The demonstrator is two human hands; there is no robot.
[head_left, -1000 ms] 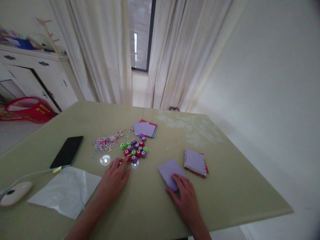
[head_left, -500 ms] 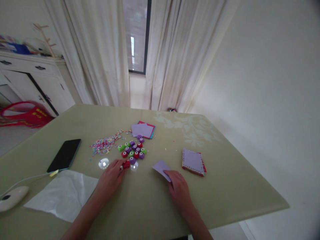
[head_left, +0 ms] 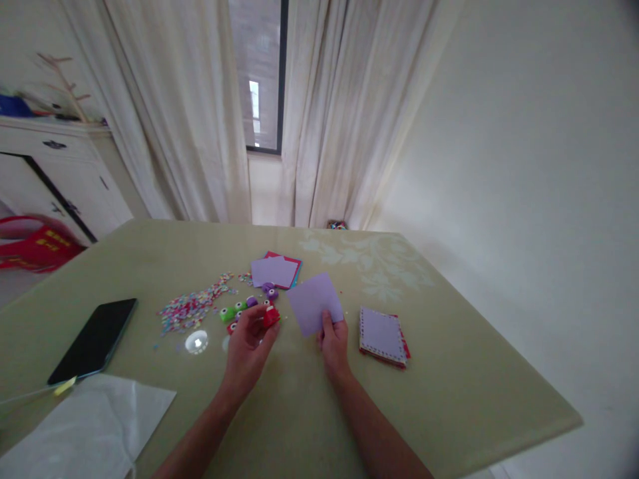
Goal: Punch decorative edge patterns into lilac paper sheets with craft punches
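In my left hand [head_left: 247,349], a small red craft punch [head_left: 271,316] is pinched between thumb and fingers above the table. My right hand [head_left: 333,342] grips the lower right corner of a plain purple paper square [head_left: 314,301], raised and facing me. Behind my left hand lie several more punches [head_left: 227,313], green, purple and red, partly hidden by it. Right of my right hand rests a stack of papers [head_left: 382,334], its purple top sheet bordered by small punched holes. Further back are more purple, red and blue sheets [head_left: 273,271].
Colourful paper confetti [head_left: 190,309] is spread left of the punches. A shiny clear disc [head_left: 196,342], a black phone [head_left: 94,339] and a white plastic sheet [head_left: 94,426] lie on the left of the green table [head_left: 449,406]. Curtains and a wall stand beyond.
My left hand has lifted the red punch and moved right. My right hand has raised the purple paper and turned it upright, closer to the punch. The view has shifted slightly right.
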